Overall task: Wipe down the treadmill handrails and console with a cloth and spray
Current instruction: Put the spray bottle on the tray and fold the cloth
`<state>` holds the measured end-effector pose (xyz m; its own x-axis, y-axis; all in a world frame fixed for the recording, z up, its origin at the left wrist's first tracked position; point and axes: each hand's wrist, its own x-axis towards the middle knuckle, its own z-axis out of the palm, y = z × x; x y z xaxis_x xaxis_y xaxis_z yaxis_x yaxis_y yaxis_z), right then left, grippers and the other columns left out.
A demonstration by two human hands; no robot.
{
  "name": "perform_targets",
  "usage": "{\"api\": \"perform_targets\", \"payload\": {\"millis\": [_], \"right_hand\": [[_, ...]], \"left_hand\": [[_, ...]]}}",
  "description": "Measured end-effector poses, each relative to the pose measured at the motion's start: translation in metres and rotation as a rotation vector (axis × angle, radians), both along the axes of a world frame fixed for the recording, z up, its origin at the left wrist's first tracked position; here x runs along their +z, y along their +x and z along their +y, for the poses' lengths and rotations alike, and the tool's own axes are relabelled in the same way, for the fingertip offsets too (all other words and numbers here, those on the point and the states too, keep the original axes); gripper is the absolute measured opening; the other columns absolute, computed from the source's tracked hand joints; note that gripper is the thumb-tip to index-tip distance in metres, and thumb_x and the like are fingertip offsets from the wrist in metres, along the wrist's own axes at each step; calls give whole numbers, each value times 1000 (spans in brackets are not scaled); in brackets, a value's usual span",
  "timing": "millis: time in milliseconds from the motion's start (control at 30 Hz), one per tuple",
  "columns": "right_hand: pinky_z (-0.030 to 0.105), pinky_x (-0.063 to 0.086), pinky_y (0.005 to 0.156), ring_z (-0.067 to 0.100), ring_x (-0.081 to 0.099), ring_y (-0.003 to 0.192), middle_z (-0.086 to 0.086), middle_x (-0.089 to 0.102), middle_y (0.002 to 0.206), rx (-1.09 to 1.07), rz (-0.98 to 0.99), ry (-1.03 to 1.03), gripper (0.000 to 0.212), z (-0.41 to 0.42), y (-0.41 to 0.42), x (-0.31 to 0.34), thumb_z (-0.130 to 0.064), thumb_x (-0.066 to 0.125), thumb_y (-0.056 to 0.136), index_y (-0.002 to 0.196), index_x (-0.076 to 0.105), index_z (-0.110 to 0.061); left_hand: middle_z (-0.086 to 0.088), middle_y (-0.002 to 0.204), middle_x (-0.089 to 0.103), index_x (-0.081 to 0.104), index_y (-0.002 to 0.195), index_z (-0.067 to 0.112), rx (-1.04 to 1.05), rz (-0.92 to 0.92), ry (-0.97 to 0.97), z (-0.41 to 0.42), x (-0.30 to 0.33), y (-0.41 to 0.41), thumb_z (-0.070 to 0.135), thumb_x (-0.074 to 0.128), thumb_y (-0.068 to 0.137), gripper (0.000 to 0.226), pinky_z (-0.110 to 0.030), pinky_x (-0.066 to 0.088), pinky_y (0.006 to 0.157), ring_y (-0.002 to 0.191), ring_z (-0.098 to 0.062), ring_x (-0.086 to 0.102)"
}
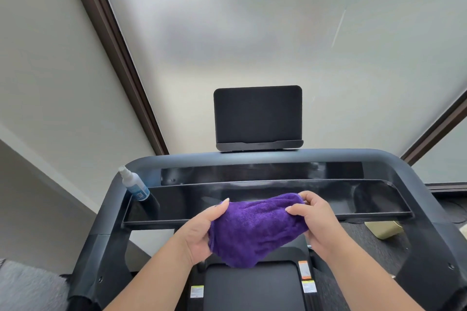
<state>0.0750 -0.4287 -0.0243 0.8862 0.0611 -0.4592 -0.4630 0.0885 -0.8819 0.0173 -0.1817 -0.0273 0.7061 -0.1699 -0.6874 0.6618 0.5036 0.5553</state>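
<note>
A bunched purple terry cloth (255,230) is gripped at its two ends by the left hand (199,232) and right hand (316,219), above the glossy black console tray (353,199). A clear blue-labelled spray bottle (134,184) is seated in the tray's left corner.

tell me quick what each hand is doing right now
Left hand: closed on the purple cloth.
Right hand: fingers closed on the same cloth.

Cloth (255,228): we note plush purple terry, matt.
Console tray (353,199): glossy black plastic, smooth, reflective.
Screen (257,115): matt black.
Spray bottle (135,184): we see clear plastic, blue label.
Handrail (106,212): matt dark plastic.
</note>
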Motion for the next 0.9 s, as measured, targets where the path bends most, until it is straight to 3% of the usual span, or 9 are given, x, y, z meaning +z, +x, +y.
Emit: {"api": "perform_targets", "payload": {"millis": [133,300,400,500,633,767,833,900], "right_hand": [[43,50,72,31,64,75,16,68,79,-52,4,-101,17,-10,-1,-12,16,63,85,93,64,1],[42,47,72,31,60,75,18,65,78,-44,2,-133,20,-18,-3,-19,17,63,84,84,63,-3],[40,49,68,31,63,75,19,66,81,-37,-13,-158,14,-21,-6,-22,14,64,87,90,63,1],[42,52,71,32,65,78,20,68,84,-41,-12,-170,10,-22,-7,-23,12,65,89,96,62,5],[46,54,77,31,68,81,20,71,89,-51,-26,-185,10,-18,3,-18,8,67,90,97,64,1],[55,58,88,33,68,90,21,72,103,-101,-36,-198,11,-10,23,-19,-2,68,94,105,65,-3],[58,57,92,33,70,95,20,71,110,-137,-22,-250,10,-7,28,-26,-4,67,95,105,65,-6],[55,58,92,32,68,98,13,69,113,-148,-24,-447,18,-7,27,-32,-6,66,93,110,63,-11]], "left_hand": [[-16,118,73,71,121,4,-121,56,81,8,-7,-14,22,72,90,36,-43,58,90,98,-29,74],[-16,121,72,73,117,6,-245,115,110,17,-14,-21,18,75,89,31,-47,52,103,103,-30,71],[-17,114,72,68,115,9,-274,93,132,23,-15,-22,14,80,85,33,-42,58,87,96,-31,72],[-18,109,70,65,113,10,-173,-11,136,34,-11,-16,5,80,78,39,-40,58,77,88,-31,71],[-21,121,66,66,123,13,63,-146,252,42,6,5,-13,61,88,44,-40,61,63,80,-32,73],[-15,126,62,64,129,21,311,-232,312,51,4,35,-9,56,96,46,-44,63,74,95,-32,70],[-5,136,53,53,141,29,309,-245,493,53,-8,45,2,60,98,52,-45,60,85,113,-29,64],[0,138,43,45,147,32,215,-224,893,54,-18,44,12,65,97,58,-43,55,95,118,-21,54]]}}
